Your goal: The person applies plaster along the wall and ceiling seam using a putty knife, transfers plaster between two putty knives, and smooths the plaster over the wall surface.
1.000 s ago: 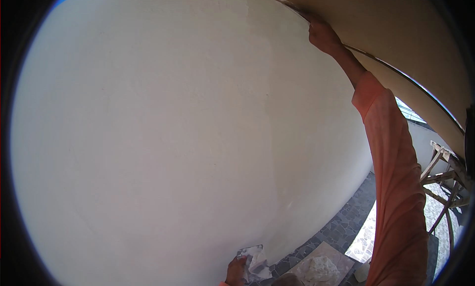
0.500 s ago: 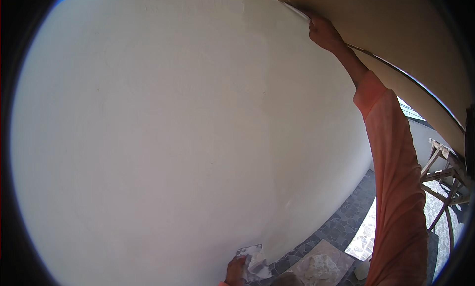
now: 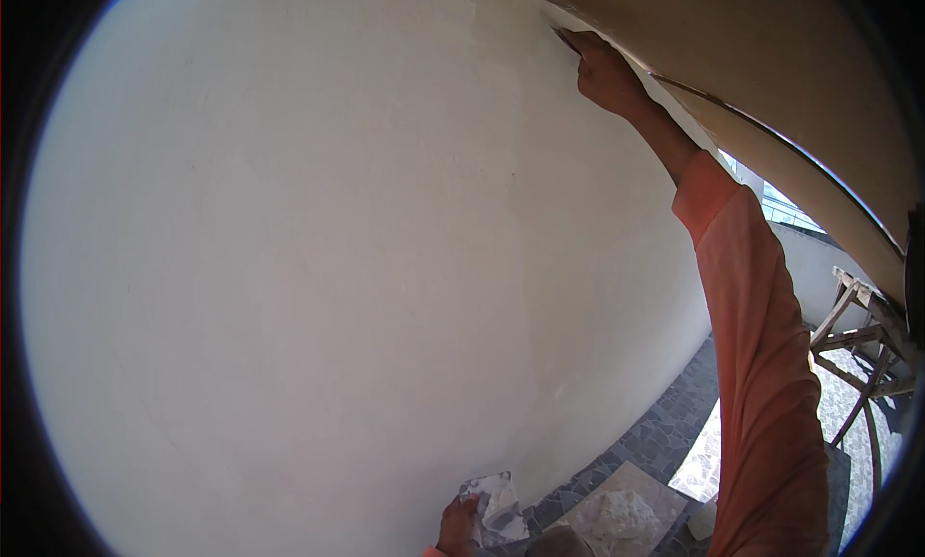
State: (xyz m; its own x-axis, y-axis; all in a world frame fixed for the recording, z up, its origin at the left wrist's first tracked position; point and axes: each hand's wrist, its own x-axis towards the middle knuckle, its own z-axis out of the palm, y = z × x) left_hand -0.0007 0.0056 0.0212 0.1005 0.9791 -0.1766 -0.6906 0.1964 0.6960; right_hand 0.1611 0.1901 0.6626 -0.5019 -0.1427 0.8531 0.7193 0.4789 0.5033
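High on the pale plastered wall, my right hand is closed around a putty knife. Its thin blade shows edge-on at the wall surface, just below the brown overhang; the handle is hidden in my fist. Low down at the bottom of the view, my left hand grips the edge of a flat metal putty plate. White putty is smeared and heaped on that plate. A slightly darker band runs down the right part of the wall.
On the grey stone-patterned floor lies a square board bearing a mound of white putty. A wooden trestle stands at the right. A low wall and railing are behind it.
My right hand has moved left and slightly down, away from the overhang's edge, and the putty knife has turned with it. My left hand with the plate has hardly shifted.
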